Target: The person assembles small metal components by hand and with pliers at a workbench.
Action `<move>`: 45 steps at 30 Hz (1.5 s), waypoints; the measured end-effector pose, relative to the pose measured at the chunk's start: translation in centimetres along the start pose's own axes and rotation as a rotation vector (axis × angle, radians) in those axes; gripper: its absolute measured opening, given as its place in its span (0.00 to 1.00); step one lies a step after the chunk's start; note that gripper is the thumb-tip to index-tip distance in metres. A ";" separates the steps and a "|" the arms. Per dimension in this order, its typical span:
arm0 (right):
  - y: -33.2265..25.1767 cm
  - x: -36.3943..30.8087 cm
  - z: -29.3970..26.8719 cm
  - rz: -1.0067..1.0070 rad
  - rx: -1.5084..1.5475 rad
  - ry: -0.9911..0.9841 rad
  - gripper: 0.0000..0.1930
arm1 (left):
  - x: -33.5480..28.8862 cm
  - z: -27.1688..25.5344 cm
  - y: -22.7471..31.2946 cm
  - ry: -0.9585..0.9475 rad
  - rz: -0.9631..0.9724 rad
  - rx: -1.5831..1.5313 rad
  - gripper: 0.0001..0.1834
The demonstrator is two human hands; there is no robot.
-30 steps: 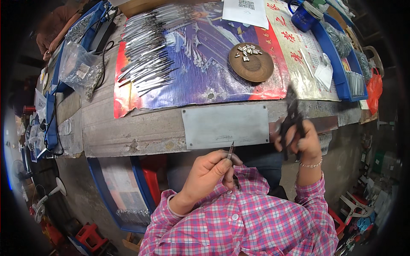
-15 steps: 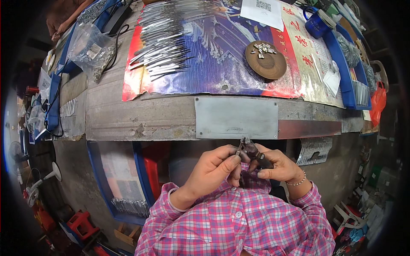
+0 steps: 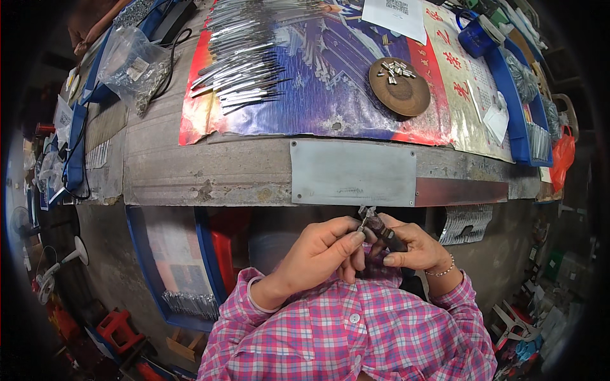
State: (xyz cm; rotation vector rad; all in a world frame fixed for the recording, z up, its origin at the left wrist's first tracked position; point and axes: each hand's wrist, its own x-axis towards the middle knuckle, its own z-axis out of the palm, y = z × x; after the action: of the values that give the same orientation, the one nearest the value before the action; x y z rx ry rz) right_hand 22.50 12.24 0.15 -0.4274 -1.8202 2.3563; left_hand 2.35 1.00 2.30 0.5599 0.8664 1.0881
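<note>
Just below the bench's front edge, my right hand (image 3: 416, 247) is closed round dark-handled pliers (image 3: 391, 238), jaws pointing away from me. My left hand (image 3: 321, 249) pinches a small thin metal piece (image 3: 364, 222) between thumb and fingers, right beside the jaws. Whether the jaws grip the piece cannot be made out. A grey metal plate (image 3: 354, 168), screwed to the bench edge, lies just beyond my hands. Farther off, a brown round dish (image 3: 406, 98) holds several short shiny metal pieces. Many slim metal strips (image 3: 244, 66) lie heaped on the printed sheet at the far left.
A blue tray (image 3: 204, 254) with metal parts sits below the bench at left. A clear plastic bag (image 3: 130, 63) lies on the bench's left side. At the right are a blue mug (image 3: 478, 38) and a blue bin (image 3: 520, 143). Someone's arm (image 3: 95, 32) shows at the far left.
The view has shifted slightly. My left fingertips and the small metal piece have changed angle a little at the pliers' jaws; both hands keep their grips.
</note>
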 end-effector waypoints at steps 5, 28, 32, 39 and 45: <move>-0.1 0.0 0.0 -0.016 -0.056 0.019 0.11 | 0.4 -0.1 0.3 -0.039 -0.050 -0.014 0.14; 0.3 -0.9 2.3 -0.018 -0.557 0.230 0.12 | 1.1 -0.8 -2.6 0.349 0.453 1.157 0.08; -0.6 -0.8 1.8 -0.089 -0.421 0.118 0.11 | 0.6 -3.0 -2.0 -0.301 -0.289 -0.543 0.18; -0.3 -1.0 2.1 -0.048 -0.497 0.122 0.10 | -0.1 -2.5 -2.3 -0.252 -0.167 -0.386 0.15; 0.5 -0.4 2.8 -0.042 -0.658 0.271 0.10 | 0.1 -0.5 -2.1 0.259 0.177 0.748 0.09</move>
State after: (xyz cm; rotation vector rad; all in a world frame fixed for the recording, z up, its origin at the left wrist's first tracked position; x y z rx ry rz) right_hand 22.05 9.39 0.43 -0.7201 -2.3817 1.5189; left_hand 3.06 0.24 0.41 1.1473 1.4883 0.9878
